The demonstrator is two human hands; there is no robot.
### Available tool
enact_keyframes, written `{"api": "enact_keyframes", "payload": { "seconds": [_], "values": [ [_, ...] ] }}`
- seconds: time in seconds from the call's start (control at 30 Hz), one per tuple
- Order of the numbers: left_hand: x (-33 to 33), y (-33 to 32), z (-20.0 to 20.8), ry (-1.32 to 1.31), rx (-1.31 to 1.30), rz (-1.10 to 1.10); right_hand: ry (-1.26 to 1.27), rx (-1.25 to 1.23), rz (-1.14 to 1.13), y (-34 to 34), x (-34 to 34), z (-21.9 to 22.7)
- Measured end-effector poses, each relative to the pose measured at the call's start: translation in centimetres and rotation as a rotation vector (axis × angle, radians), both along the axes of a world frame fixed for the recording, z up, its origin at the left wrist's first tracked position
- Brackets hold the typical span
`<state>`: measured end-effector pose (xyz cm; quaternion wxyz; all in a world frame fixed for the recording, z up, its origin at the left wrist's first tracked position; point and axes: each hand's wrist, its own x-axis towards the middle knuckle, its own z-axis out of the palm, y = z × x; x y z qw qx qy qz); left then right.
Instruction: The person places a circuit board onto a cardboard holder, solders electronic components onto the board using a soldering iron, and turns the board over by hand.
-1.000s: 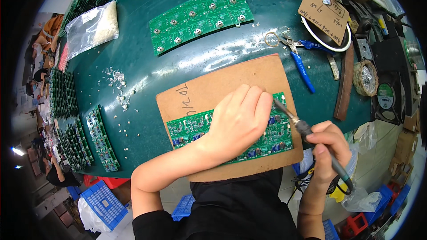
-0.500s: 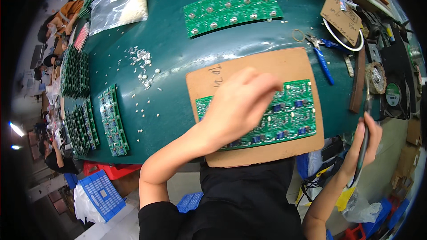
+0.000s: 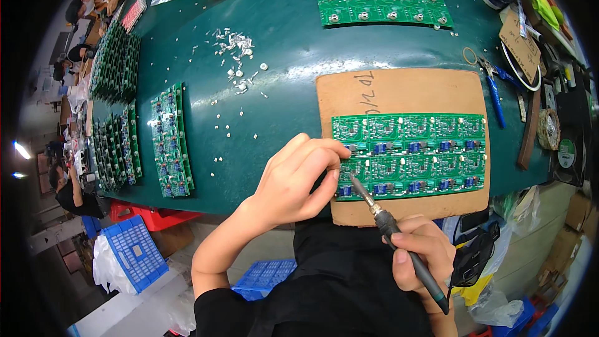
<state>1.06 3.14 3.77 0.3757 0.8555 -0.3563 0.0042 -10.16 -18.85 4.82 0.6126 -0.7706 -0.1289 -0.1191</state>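
Note:
A green circuit board (image 3: pixel 409 165) with rows of small blue parts lies on a brown cardboard sheet (image 3: pixel 424 90) at the table's near edge. My left hand (image 3: pixel 293 178) is closed at the board's left edge, index fingertip on it and thumb just below. In my right hand (image 3: pixel 424 253) is a soldering iron (image 3: pixel 388 228), gripped like a pen. Its metal tip points up and left, reaching the lower left part of the board close to my left thumb. Whether the tip touches a joint is too small to tell.
Another green board (image 3: pixel 384 3) lies at the back. Loose small white parts (image 3: pixel 237 56) are scattered left of the cardboard. More boards (image 3: pixel 171 143) stand in rows at the left. Blue-handled pliers (image 3: pixel 494 100) lie right of the cardboard, near a brown bar (image 3: pixel 529 128) and a black reel (image 3: pixel 566 153).
My left hand has drawn back from above the board to its left edge. The soldering iron has come from the far right onto the board. The view has shifted.

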Motion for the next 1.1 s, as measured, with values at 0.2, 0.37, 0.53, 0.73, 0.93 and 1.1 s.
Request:
{"api": "enact_keyframes", "payload": {
  "seconds": [0.2, 0.37, 0.53, 0.73, 0.93, 1.1],
  "values": [
    [0.4, 0.0, -1.1, -0.056, -0.081, -0.021, 0.037, -0.093, -0.04, 0.9, 0.2, -0.3],
    [0.5, -0.2, -1.9, -0.116, -0.093, 0.001, -0.041, -0.112, -0.041, 1.6, 0.8, -0.5],
    [0.4, -0.6, -1.8, -0.145, -0.101, 0.023, -0.033, -0.192, -0.033, 1.9, 0.8, 0.2],
    [-0.4, -1.0, -1.4, -0.204, -0.037, 0.044, 0.005, -0.137, -0.054, 0.9, 0.5, 0.4],
    [-0.4, -1.6, -1.0, -0.238, 0.011, 0.065, 0.085, -0.09, -0.031, 0.5, 0.6, 0.2],
    [-0.1, -1.0, -0.2, -0.124, -0.012, 0.029, -0.009, 0.002, -0.153, -1.2, -0.6, -0.4]
  ]
}}
